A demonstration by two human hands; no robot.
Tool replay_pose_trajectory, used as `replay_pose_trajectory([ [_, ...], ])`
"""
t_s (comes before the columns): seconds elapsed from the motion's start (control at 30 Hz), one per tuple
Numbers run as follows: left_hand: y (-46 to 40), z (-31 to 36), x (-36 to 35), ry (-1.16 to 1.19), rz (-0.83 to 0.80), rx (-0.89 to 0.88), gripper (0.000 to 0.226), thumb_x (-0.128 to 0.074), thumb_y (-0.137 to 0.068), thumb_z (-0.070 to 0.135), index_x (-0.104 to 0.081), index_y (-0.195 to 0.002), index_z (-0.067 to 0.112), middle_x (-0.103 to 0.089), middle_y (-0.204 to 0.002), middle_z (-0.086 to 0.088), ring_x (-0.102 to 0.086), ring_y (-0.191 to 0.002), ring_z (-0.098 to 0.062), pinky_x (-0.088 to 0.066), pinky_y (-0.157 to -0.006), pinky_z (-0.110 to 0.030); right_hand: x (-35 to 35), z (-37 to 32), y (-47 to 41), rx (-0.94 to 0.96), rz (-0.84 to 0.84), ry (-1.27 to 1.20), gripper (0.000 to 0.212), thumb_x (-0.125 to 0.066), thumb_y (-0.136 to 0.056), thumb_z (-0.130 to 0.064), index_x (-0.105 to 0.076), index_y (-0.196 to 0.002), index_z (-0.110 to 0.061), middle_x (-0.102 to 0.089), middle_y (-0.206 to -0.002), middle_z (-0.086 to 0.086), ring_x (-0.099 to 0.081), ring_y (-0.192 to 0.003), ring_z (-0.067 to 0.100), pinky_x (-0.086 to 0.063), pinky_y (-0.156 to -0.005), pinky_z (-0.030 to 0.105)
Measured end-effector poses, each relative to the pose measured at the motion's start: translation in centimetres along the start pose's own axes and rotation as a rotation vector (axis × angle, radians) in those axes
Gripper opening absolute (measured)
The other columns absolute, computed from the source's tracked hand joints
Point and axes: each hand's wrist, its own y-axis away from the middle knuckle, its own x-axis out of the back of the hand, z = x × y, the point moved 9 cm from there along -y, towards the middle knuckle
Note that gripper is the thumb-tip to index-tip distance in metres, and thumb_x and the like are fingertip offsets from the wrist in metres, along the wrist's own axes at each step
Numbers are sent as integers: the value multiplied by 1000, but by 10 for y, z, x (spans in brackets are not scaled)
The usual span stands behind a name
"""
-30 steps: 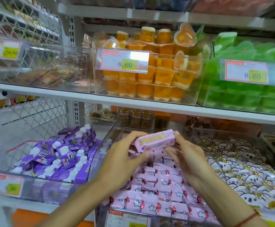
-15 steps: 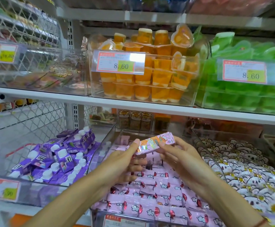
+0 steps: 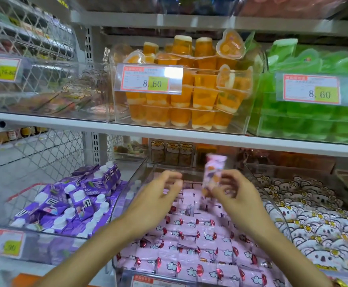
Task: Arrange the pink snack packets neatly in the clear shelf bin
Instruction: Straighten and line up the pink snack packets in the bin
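Observation:
A clear shelf bin [image 3: 158, 168] on the lower shelf holds rows of pink snack packets [image 3: 191, 257] with cloud prints. My right hand [image 3: 233, 195] pinches one pink packet [image 3: 212, 177] by its lower end, and the packet stands nearly upright above the bin, blurred by motion. My left hand [image 3: 158, 199] hovers just left of it over the rows, fingers curled and apart, holding nothing.
A bin of purple drink cartons [image 3: 75, 201] sits to the left, a bin of white koala packets [image 3: 314, 220] to the right. Above, the white shelf edge [image 3: 169, 135] carries orange jelly cups [image 3: 189, 96] and green jellies [image 3: 314, 112]. Wire mesh stands at the far left.
The pink packet went from lying level between both hands to standing upright in my right hand alone. My left hand has let go and drawn slightly left.

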Motion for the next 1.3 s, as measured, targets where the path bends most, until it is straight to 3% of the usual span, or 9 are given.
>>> replay_pose_trajectory([
  [0.1, 1, -10, -16, -328, -208, -25, 35, -35, -101, 19, -47, -131, 34, -51, -133, 12, -58, -71, 6, -35, -53, -7, 2, 34, -5, -292, 60, -283, 34, -64, -88, -22, -47, -115, -12, -72, -96, 3, -70, -86, 13, -53, -84, 32],
  [0.23, -1, -24, -31, -657, -377, -49, 39, -33, -99, 21, -47, -134, 30, -48, -139, 1, -48, -119, -17, -43, -91, -28, -20, 45, -4, -359, 29, -388, 54, -62, -89, -12, -23, -124, -24, -69, -104, 10, -69, -92, 25, -53, -87, 40],
  [0.37, -3, -32, -27, -829, -318, -21, 36, -33, -96, 21, -52, -126, 27, -53, -132, -4, -45, -121, -25, -45, -92, -37, -37, 42, -6, -257, -93, -69, 46, -57, -92, -13, -25, -123, -23, -66, -99, 5, -66, -79, 11, -54, -76, 35],
  [0.43, -2, -31, -28, -849, -293, -33, 37, -34, -96, 21, -53, -126, 28, -54, -132, -4, -48, -121, -26, -46, -91, -36, -42, 34, -6, -176, -240, 43, 44, -57, -93, -13, -29, -123, -26, -64, -76, -10, -55, -54, -4, -45, -53, 16],
  [0.5, -2, -30, -27, -825, -261, -24, 40, -35, -96, 20, -52, -131, 31, -52, -137, -2, -47, -124, -25, -45, -93, -34, -41, 29, -6, -115, -338, 158, 47, -61, -91, -16, -31, -122, -34, -60, -66, -9, -48, -48, 0, -38, -47, 16],
  [0.67, -4, -25, -19, -702, -185, 12, 42, -36, -95, 15, -50, -132, 31, -52, -138, 2, -49, -122, -21, -42, -85, -28, -33, 7, -8, 137, -215, 566, 48, -68, -85, -26, -52, -129, -33, -48, -104, -8, -52, -99, 12, -37, -77, 22],
  [0.87, 3, -10, -11, -592, -73, -53, 45, -38, -97, 14, -42, -136, 37, -56, -129, 5, -55, -105, -21, -36, -68, -28, -73, 27, -2, 60, -471, 558, 30, -47, -98, -23, -61, -125, -21, -53, -111, -1, -52, -98, 13, -42, -85, 26],
  [1.07, 7, -29, -37, -624, -382, -5, 40, -32, -100, 33, -38, -139, 40, -41, -144, 4, -38, -130, -17, -36, -105, -36, -37, 32, -9, -20, -263, 500, 33, -48, -92, -4, -66, -112, -23, -65, -107, -1, -59, -80, 11, -54, -78, 31],
  [1.3, 4, -16, -38, -647, -328, -69, 33, -37, -98, 30, -60, -120, 21, -60, -125, -5, -52, -116, -26, -46, -92, -38, -13, 21, -8, 4, -202, 598, 22, -62, -85, -8, -73, -100, -18, -70, -98, 1, -62, -83, 14, -51, -79, 30],
])
